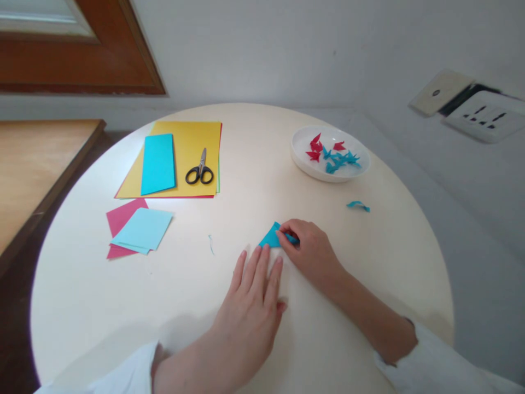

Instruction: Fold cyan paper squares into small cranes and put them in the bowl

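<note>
A small blue sheet of origami paper (269, 238), folded to a triangle, lies on the table in front of me. My left hand (252, 306) rests flat with its fingers stretched out, the fingertips touching the paper's near edge. On the other side, my right hand (309, 246) pinches the paper's right part between thumb and forefinger. That right corner is partly covered by the fingers. Beyond my right hand is a twisted strip of blue paper (358, 206).
A white bowl (298, 158) holds several small red and blue folded paper cranes (338, 161). Yellow paper sheets (192, 134) carry a blue paper stack (158, 164) and black-handled scissors (200, 172). Light-blue squares (143, 229) overlap pink squares (127, 216) on the round table (184, 295).
</note>
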Demonstrator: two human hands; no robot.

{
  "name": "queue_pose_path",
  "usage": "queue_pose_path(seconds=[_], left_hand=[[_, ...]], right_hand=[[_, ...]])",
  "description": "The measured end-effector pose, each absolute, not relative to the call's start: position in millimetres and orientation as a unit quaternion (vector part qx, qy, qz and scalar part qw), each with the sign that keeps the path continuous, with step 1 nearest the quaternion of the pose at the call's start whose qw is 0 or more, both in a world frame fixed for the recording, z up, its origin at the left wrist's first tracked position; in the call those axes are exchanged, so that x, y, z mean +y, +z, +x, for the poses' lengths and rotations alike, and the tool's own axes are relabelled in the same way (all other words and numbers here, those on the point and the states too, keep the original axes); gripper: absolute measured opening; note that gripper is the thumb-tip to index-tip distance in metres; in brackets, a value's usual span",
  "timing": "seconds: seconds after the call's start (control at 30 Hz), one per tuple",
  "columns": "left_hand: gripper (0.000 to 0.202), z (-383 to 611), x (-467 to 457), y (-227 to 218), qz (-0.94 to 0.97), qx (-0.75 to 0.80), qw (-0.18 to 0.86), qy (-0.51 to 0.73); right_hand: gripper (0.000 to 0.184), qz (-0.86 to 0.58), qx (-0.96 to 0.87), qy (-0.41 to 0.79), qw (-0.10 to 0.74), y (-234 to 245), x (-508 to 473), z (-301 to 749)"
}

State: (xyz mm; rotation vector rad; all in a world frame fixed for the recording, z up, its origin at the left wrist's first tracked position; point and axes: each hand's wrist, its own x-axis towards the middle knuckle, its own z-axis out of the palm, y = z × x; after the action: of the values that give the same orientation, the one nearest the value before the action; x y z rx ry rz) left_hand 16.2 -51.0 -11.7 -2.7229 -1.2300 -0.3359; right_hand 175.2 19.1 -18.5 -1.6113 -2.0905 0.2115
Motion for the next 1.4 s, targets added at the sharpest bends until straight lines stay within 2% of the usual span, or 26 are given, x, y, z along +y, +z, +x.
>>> queue_pose_path(seconds=[0.77, 1.17, 1.4], left_hand=[[0.054, 28, -57, -11, -0.897, -0.432, 0.054, -0.073], [0.048, 27, -56, -6, -0.885, -0.457, 0.021, -0.083], [0.045, 27, -52, -2, -0.884, -0.460, 0.035, -0.079]], right_hand=[[0.013, -0.587, -0.768, 0.090, 0.240, -16, 20, 176], [0.013, -0.590, -0.764, 0.079, 0.249, -16, 19, 175], [0.010, -0.607, -0.744, 0.100, 0.260, -17, 18, 174]])
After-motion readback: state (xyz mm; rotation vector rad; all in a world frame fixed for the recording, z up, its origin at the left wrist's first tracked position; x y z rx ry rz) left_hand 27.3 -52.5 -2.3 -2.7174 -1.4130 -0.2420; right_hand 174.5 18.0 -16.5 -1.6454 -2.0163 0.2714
